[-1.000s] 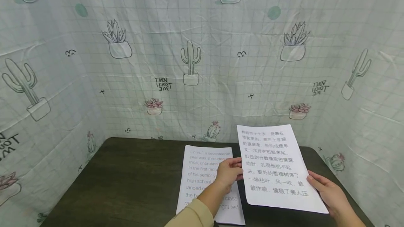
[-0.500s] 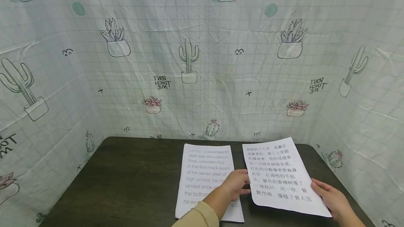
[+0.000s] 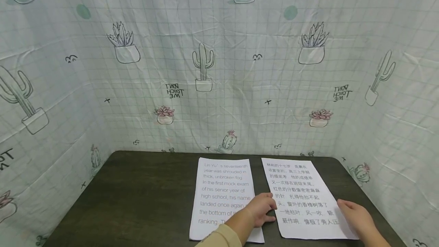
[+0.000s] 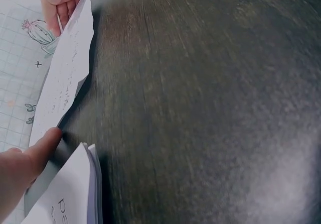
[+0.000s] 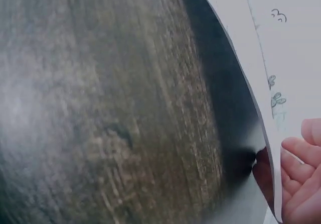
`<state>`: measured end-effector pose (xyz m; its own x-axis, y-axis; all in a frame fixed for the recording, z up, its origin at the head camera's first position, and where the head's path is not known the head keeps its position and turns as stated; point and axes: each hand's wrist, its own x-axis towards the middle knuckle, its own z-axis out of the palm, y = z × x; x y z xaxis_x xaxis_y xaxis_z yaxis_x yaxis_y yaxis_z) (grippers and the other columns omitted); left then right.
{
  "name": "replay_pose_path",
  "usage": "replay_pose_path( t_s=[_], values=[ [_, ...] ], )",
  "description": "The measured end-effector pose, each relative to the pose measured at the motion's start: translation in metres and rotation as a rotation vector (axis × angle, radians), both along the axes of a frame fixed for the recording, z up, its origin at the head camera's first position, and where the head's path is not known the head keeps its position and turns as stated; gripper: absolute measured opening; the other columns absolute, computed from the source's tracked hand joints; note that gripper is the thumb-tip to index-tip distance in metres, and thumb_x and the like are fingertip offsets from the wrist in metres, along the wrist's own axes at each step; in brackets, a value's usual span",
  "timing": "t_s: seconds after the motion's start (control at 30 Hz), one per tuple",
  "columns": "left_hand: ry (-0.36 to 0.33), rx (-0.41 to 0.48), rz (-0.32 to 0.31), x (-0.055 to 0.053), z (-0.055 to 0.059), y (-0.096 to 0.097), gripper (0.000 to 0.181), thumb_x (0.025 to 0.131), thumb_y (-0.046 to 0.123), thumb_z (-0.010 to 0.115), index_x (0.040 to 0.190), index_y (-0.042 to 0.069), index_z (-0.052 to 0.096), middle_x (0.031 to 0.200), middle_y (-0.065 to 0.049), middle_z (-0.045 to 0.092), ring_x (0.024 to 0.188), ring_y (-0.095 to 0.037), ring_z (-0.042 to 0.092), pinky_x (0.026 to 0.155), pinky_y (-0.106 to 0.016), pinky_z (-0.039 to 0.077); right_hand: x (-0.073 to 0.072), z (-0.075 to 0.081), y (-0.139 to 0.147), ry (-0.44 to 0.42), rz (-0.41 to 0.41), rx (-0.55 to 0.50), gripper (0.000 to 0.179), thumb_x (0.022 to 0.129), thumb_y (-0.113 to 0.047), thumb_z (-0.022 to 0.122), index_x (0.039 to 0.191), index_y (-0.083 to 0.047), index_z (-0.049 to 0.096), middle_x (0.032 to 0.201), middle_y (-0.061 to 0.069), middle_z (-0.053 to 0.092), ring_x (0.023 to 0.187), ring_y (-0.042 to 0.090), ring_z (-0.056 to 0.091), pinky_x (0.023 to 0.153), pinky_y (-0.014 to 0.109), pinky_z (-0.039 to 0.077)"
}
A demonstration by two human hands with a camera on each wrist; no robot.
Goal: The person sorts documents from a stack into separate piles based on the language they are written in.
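A stack of white paper (image 3: 302, 201) printed with Chinese text lies low over the right part of the dark table, its edge lifted in the wrist views. My left hand (image 3: 261, 209) is at its left edge, fingertips touching it and a gap showing between the fingers. In the left wrist view the left thumb (image 4: 46, 146) meets the paper's edge. Along the right edge my right hand (image 3: 356, 218) grips the stack, with fingers on both sides of the paper in the right wrist view. A second stack with English text (image 3: 221, 190) lies to the left, partly covered by my left hand and forearm.
The dark wooden table (image 3: 137, 197) stretches left of the papers. A light curtain (image 3: 233, 68) with cactus prints encloses the back and both sides. A narrow strip of table separates the two stacks.
Both hands have lowered the Chinese-text stack toward the table and it now lies flatter. My left fingers have loosened from its left edge. The English-text stack has stayed put.
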<state>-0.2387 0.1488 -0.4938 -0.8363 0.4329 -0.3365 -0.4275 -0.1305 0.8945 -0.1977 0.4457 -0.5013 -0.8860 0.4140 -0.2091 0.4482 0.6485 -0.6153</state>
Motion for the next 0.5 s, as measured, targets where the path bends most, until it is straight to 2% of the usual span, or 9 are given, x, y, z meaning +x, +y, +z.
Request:
replay_pose_path(
  t_s=[0.1, 0.3, 0.5],
  values=[
    [0.000, -0.002, -0.008, 0.000, 0.001, 0.000, 0.069, 0.072, -0.008, 0.046, 0.141, -0.010, 0.040, 0.151, -0.027, 0.037, 0.137, -0.045, 0.040, 0.101, -0.066, 0.042, 0.000, 0.007, -0.004, 0.006, 0.033, 0.059, 0.067, 0.102, -0.041, 0.033, 0.133, 0.018, 0.042, 0.138, 0.041, 0.038, 0.126, 0.059, 0.036, 0.100, 0.063, 0.036],
    [0.001, -0.006, -0.037, -0.001, 0.002, -0.001, 0.068, 0.075, -0.007, 0.048, 0.142, -0.010, 0.039, 0.143, -0.029, 0.045, 0.136, -0.045, 0.040, 0.101, -0.064, 0.044, -0.003, 0.009, -0.010, -0.016, -0.029, 0.059, 0.059, 0.100, -0.031, 0.036, 0.135, 0.017, 0.041, 0.142, 0.039, 0.035, 0.130, 0.059, 0.031, 0.104, 0.066, 0.031],
    [0.028, 0.029, -0.120, -0.006, 0.004, -0.008, 0.070, 0.082, 0.002, 0.055, 0.146, -0.011, 0.031, 0.149, -0.028, 0.037, 0.140, -0.048, 0.033, 0.110, -0.065, 0.034, -0.007, 0.016, -0.016, 0.007, -0.047, 0.069, 0.060, 0.101, -0.030, 0.037, 0.138, 0.018, 0.035, 0.142, 0.040, 0.035, 0.129, 0.058, 0.033, 0.106, 0.066, 0.031]
  ],
)
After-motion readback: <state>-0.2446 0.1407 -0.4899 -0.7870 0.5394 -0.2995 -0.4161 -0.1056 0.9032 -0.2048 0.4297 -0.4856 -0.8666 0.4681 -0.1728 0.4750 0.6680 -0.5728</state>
